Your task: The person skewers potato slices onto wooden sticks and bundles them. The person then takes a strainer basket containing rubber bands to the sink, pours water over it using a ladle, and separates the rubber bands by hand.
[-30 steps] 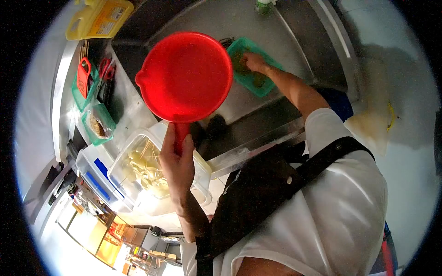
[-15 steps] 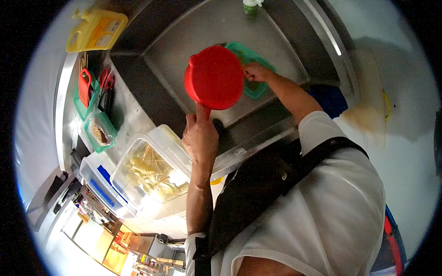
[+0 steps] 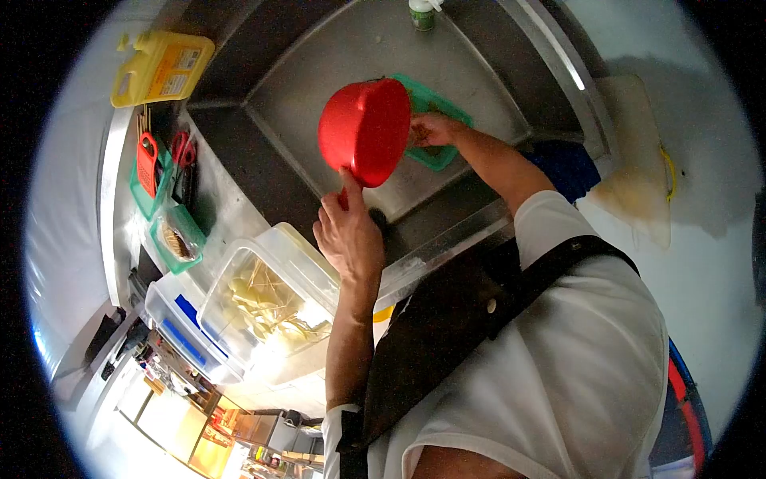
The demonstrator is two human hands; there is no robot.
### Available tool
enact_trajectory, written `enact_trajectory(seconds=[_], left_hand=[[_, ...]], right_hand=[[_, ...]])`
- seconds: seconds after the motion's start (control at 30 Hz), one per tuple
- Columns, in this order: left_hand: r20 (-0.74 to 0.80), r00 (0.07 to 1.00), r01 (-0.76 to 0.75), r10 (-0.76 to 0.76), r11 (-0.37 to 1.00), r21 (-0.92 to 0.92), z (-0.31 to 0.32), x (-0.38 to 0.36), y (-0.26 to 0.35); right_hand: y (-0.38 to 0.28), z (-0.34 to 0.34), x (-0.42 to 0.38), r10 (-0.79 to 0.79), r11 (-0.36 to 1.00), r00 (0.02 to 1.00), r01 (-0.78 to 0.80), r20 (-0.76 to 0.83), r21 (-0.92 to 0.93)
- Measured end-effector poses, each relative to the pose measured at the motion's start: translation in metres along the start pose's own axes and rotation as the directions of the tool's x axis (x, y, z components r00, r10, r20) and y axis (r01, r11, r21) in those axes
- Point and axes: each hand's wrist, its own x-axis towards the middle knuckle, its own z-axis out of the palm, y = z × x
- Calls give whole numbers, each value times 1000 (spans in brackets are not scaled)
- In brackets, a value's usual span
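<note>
My left hand (image 3: pixel 349 235) is closed round the handle of a red plastic dipper (image 3: pixel 363 132), held over the metal sink. The dipper is tipped on its side, its underside toward me and its mouth facing away to the right, so its inside is hidden. Close to that mouth is my right hand (image 3: pixel 435 130), fingers curled; the fingertips are partly covered, and what they hold, if anything, cannot be made out. Below my right hand, a green plastic basket (image 3: pixel 452 110) lies in the sink (image 3: pixel 307 68), with some small brownish bits visible in it.
On the left ledge stand a clear tub of pale slices and sticks (image 3: pixel 275 297), a green tray with a bagged item (image 3: pixel 177 239), red-handled scissors (image 3: pixel 185 152) and a yellow jug (image 3: pixel 163 68). A small green-labelled bottle (image 3: pixel 422 14) stands at the sink's far side.
The red dipper has turned and tilted further toward the right, showing more of its side. My left wrist has rotated with it, and my right hand has shifted slightly left.
</note>
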Motion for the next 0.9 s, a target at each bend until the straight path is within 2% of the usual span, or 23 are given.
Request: enact_trajectory(seconds=[0.07,0.13,0.2,0.27,0.33,0.43,0.5,0.57,0.67,0.73,0.8,0.87,0.9], left_hand=[[-11,1000,19,-19,999,-33,0,0,-1],[-4,999,50,-51,993,-103,2,0,-3],[60,991,127,-118,974,-188,-3,1,-4],[86,982,185,-168,946,-266,-7,3,-4],[73,976,217,-205,914,-343,-9,3,-4],[45,978,208,-205,929,-304,-9,3,-8],[-9,984,170,-180,941,-291,-10,1,-10],[-51,986,141,-162,948,-286,-11,-1,-12],[-76,987,116,-144,948,-298,-17,-1,-13],[-80,987,108,-139,945,-309,-19,-1,-11],[-47,991,107,-126,949,-298,-19,-2,-10],[-45,993,91,-109,953,-287,-19,-2,-11],[-56,994,78,-98,954,-289,-17,-3,-11]], right_hand=[[2,-7,14,21,999,999,-23,42,47],[13,-28,48,-65,998,988,62,139,27],[19,-43,62,-131,991,982,134,137,-12],[19,-44,58,-176,981,983,179,44,-81],[14,-34,45,-197,902,979,158,-57,-401],[7,-8,6,-380,660,924,233,-50,-715],[0,0,-4,-417,593,902,175,-114,-786],[-10,-7,-3,-337,649,885,-30,-322,-760],[-3,-16,-12,-653,166,749,-7,-115,-986],[13,-4,-36,-734,-168,679,-213,-23,-962],[16,7,-46,-704,-205,706,-303,-75,-931],[14,8,-36,-535,35,803,-290,-263,-957],[14,2,-25,-527,-10,839,-169,-138,-986]])
